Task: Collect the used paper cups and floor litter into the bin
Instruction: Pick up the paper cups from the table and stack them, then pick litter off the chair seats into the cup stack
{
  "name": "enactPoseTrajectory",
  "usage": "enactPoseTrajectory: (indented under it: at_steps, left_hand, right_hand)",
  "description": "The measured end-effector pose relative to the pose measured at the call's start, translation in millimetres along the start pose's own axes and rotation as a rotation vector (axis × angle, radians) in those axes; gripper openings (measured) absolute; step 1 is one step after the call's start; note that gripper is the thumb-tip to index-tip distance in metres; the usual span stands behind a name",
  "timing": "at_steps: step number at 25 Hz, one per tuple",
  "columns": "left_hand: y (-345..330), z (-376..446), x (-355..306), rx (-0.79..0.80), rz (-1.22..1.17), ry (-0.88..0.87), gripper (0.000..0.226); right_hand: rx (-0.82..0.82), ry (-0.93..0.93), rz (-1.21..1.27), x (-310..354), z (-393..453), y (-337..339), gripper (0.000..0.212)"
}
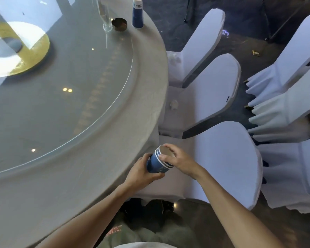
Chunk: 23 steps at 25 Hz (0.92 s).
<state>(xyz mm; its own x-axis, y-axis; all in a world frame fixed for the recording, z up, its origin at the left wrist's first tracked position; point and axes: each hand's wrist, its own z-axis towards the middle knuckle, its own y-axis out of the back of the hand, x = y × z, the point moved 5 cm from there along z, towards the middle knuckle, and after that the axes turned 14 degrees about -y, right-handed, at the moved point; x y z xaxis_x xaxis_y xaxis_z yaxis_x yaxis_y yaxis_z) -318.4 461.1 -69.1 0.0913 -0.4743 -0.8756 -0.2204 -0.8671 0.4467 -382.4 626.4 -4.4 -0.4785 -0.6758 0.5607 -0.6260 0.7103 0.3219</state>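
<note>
A stack of nested blue paper cups (158,164) with white rims is tilted on its side just off the table's edge, mouth facing right. My left hand (143,171) wraps the bottom of the stack. My right hand (179,159) grips its rims with fingers over the mouth. Another stack of blue paper cups (137,14) stands upside down at the far edge of the round table (136,111). A small piece of litter (256,53) lies on the dark floor at the upper right. No bin is in view.
A tall glass (104,14) and a dark ashtray (119,24) stand near the far cups. A glass turntable (64,90) covers the table's middle. White-covered chairs (220,90) line the table's right side, with more chairs (290,104) further right.
</note>
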Motion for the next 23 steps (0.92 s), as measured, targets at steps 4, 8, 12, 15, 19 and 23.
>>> enactPoseTrajectory:
  at_steps: [4, 8, 12, 15, 19, 23]
  left_hand:
    - [-39, 7, 3, -0.062, 0.047, 0.121, 0.076]
    - [-72, 10, 25, -0.193, 0.014, 0.239, 0.081]
    - [-92, 10, 58, -0.265, -0.018, 0.307, 0.084]
    - [-108, 14, 94, -0.264, -0.049, 0.373, 0.085]
    - [-127, 16, 134, -0.252, -0.102, 0.404, 0.09]
    - [-145, 8, 164, -0.237, -0.141, 0.439, 0.091]
  right_hand:
    - [0.158, -0.028, -0.097, -31, 32, 11, 0.082]
    - [0.208, -0.067, -0.03, -59, 87, 34, 0.071]
    - [0.044, -0.152, -0.144, -99, 163, 43, 0.073]
    - [-0.041, -0.107, -0.464, -125, 221, 33, 0.081]
    - [0.028, -0.072, -0.747, -162, 280, -4, 0.086]
    - [0.044, -0.123, -0.895, -200, 314, -39, 0.086]
